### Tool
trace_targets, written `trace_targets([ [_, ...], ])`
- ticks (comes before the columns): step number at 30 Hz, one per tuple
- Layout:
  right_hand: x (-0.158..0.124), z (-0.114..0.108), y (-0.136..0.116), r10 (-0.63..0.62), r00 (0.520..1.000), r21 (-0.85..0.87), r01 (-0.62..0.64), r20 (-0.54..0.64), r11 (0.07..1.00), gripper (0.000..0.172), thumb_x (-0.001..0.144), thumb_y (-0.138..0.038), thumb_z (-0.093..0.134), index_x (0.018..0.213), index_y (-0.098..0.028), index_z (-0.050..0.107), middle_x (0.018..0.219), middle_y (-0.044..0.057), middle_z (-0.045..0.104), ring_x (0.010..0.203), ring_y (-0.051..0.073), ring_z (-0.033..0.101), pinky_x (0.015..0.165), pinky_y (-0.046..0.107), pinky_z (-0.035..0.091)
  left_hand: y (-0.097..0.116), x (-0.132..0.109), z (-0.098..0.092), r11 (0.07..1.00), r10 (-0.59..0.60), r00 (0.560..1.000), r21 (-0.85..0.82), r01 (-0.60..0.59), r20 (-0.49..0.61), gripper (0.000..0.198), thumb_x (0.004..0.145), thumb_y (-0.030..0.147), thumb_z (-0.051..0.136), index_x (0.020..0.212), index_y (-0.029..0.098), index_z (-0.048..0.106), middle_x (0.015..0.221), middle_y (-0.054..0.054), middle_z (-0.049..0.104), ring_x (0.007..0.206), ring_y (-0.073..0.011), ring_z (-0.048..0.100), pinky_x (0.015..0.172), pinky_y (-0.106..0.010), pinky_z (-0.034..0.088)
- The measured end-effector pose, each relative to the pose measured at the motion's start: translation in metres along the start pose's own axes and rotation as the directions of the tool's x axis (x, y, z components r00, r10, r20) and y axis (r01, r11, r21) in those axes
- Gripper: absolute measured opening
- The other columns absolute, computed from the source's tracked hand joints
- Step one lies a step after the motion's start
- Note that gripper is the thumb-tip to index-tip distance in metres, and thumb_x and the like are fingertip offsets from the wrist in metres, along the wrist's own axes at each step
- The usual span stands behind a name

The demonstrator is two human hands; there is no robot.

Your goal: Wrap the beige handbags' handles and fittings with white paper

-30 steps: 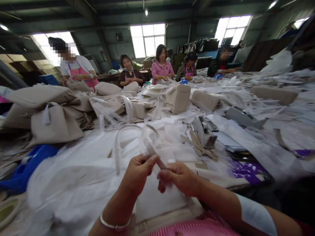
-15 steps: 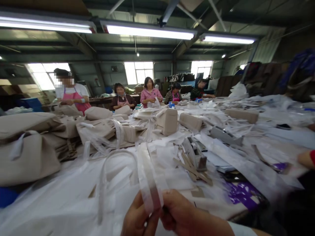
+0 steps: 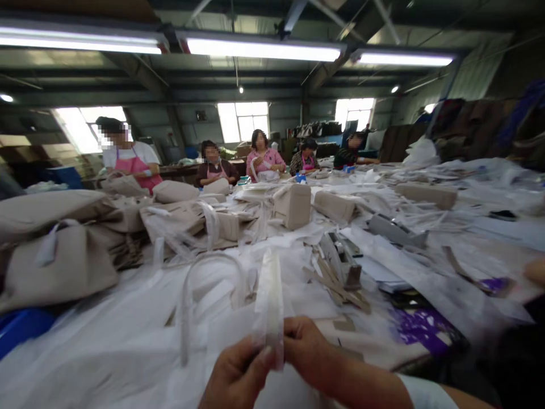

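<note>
A strip wrapped in translucent plastic [image 3: 269,289] stands up between my two hands near the bottom centre. My left hand [image 3: 240,372] pinches its lower left edge, thumb in front. On the other side my right hand [image 3: 309,349] has its fingers curled closed at the strip's right edge; its fingertips are partly hidden. Just left of the strip, a curved pale handle-like loop [image 3: 186,301] lies on white plastic sheeting [image 3: 106,363]. To the right is a grey tape dispenser [image 3: 340,258], with flat brown strips [image 3: 330,284] beside it.
Beige bags [image 3: 63,264] are heaped at the left, above a blue object [image 3: 28,329]. Upright beige pieces [image 3: 293,205] and a second dispenser [image 3: 395,232] stand farther back. Purple wrapping [image 3: 419,329] lies at the right. Several people sit or stand across the table; another person's hand [image 3: 535,271] shows at the right edge.
The wrapped strip is more upright and slightly to the right. My left hand's thumb now lies over its lower part. The view has shifted slightly, and the hand at the right edge shows less.
</note>
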State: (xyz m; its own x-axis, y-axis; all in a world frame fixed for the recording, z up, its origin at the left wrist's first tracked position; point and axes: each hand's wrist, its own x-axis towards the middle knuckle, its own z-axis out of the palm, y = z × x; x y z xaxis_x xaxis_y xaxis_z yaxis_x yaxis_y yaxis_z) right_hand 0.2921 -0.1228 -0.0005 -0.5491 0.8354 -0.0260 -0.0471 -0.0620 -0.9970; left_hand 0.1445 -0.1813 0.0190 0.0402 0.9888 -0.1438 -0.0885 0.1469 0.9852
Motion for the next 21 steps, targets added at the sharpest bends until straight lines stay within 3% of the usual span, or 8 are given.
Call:
trace_targets([
  [2,-0.001,-0.004,0.001,-0.057,0.997,-0.154,0.048,-0.053,0.987,0.039,0.083,-0.043,0.057,0.057,-0.014,0.058,0.054,-0.002,0.05,0.055,0.01,0.046,0.054,0.022,0.035,0.002,-0.001,-0.005,0.996,-0.032,0.999,-0.079,0.032,0.001,0.036,0.076,0.049,0.072,0.072,0.013,0.07,0.046,0.006,0.035,0.045,-0.0045,0.026,0.043,-0.019,0.018],
  [5,-0.001,-0.012,0.005,-0.192,0.981,-0.431,0.16,-0.031,0.888,0.039,0.091,-0.037,0.05,0.059,-0.015,0.055,0.055,-0.002,0.049,0.055,0.009,0.045,0.054,0.023,0.033,0.005,0.0,-0.008,0.957,-0.084,0.996,-0.278,0.081,0.0,0.033,0.074,0.044,0.075,0.074,0.012,0.068,0.053,0.004,0.049,0.042,-0.0013,0.028,0.041,-0.017,0.016],
  [10,-0.004,-0.021,0.005,-0.425,0.888,-0.726,0.407,0.173,0.555,0.028,0.095,-0.024,0.043,0.074,-0.016,0.059,0.065,0.0,0.056,0.062,0.012,0.051,0.061,0.024,0.035,0.005,0.002,-0.006,0.909,-0.136,0.989,-0.405,0.101,-0.059,0.028,0.075,0.037,0.076,0.075,0.012,0.062,0.07,-0.001,0.064,0.04,0.0022,0.031,0.039,-0.014,0.017],
  [15,-0.002,-0.023,0.002,-0.398,0.848,-0.873,0.45,0.35,0.191,0.02,0.092,-0.017,0.045,0.078,-0.016,0.059,0.068,0.003,0.061,0.06,0.015,0.053,0.058,0.028,0.032,-0.003,0.0,-0.006,0.949,-0.128,0.987,-0.301,0.095,-0.092,0.026,0.078,0.031,0.074,0.081,0.014,0.056,0.065,0.0,0.065,0.039,0.0007,0.039,0.039,-0.012,0.02],
  [21,0.002,-0.02,-0.005,-0.291,0.855,-0.883,0.465,0.429,0.061,0.012,0.09,-0.017,0.049,0.084,-0.016,0.059,0.074,0.003,0.064,0.061,0.016,0.055,0.056,0.03,0.029,-0.006,-0.006,-0.008,0.959,-0.098,0.973,-0.28,0.036,-0.211,0.033,0.074,0.031,0.077,0.086,0.017,0.05,0.063,0.0,0.067,0.038,-0.0013,0.042,0.038,-0.011,0.023],
])
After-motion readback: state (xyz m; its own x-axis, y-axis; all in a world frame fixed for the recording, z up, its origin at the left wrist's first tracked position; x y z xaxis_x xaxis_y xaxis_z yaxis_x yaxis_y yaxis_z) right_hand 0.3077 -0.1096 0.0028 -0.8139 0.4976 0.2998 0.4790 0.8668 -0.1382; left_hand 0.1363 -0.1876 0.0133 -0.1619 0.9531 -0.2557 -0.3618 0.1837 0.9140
